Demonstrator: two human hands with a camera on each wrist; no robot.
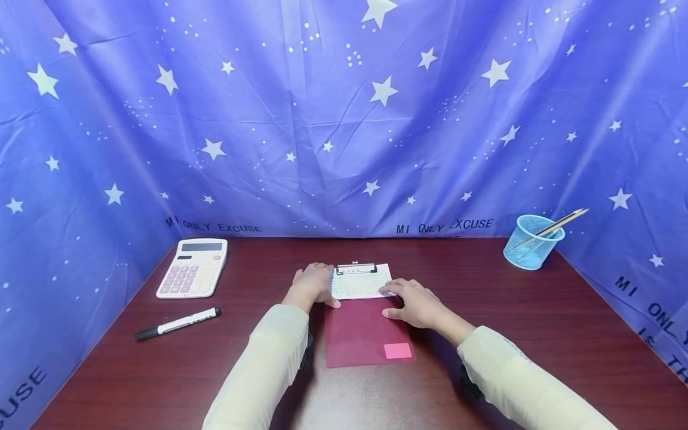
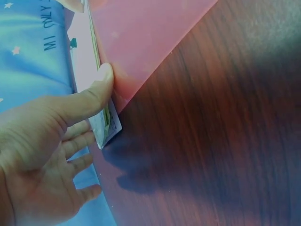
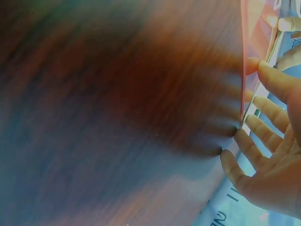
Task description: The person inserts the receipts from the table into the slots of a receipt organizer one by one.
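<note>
A translucent red clipboard (image 1: 365, 334) lies on the table, a pink label (image 1: 398, 350) near its lower right corner. Its metal clip (image 1: 356, 269) is over a short stack of printed sheets (image 1: 357, 288) on the upper part. My left hand (image 1: 314, 283) is at the left side of the sheets. In the left wrist view its thumb (image 2: 94, 94) touches the stack's edge, the other fingers loosely extended. On the right side, my right hand (image 1: 416, 303) has fingertips at the sheets and its thumb over the clipboard. The right wrist view shows its fingers spread along the edge.
A white calculator (image 1: 192, 269) lies at the back left, with a black-and-white marker (image 1: 178, 323) in front of it. At the back right stands a blue mesh pen cup (image 1: 529, 248) holding pencils (image 1: 561, 221). A star-patterned blue curtain (image 1: 301, 119) closes off the back and sides.
</note>
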